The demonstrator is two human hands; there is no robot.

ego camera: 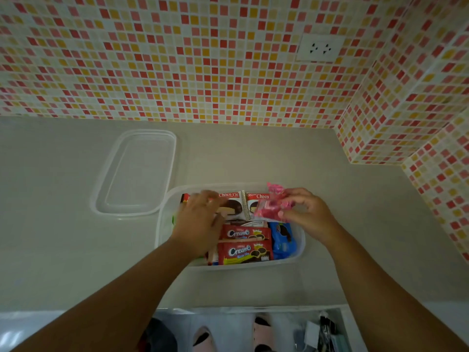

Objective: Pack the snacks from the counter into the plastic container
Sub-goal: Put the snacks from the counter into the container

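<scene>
A person packs snacks into a clear plastic container (162,224) on a pale kitchen counter (63,250), seen from a head-worn camera looking down along both forearms. The right hand (308,214) pinches a pink-wrapped snack packet (270,207) between thumb and fingers and holds it over the far right part of the container, above the packs already inside, apparently on its way into whatever room is left on top. The left hand (198,219) reaches into the container's left side with fingers extended over the packets; its fingertips are blurred, and it cannot be told whether they grasp anything or only press the load flat to make space. Inside, two Choco Pie packs (233,207) lie side by side along the far wall, two red Cream-O biscuit packs (247,251) are stacked toward the near wall, and a blue biscuit pack (283,240) is wedged against the right wall, an arrangement that looks meant to fill the box edge to edge. A red-ended pack (184,198) peeks out at the far left corner beside the left hand. The container's clear lid (138,174) rests flat on the counter just beyond and to the left, off the box, presumably until filling is done. No loose snacks show on the counter, suggesting the packing is near its end. Behind, a mosaic-tiled wall (177,59) carries a white power socket (318,48).
</scene>
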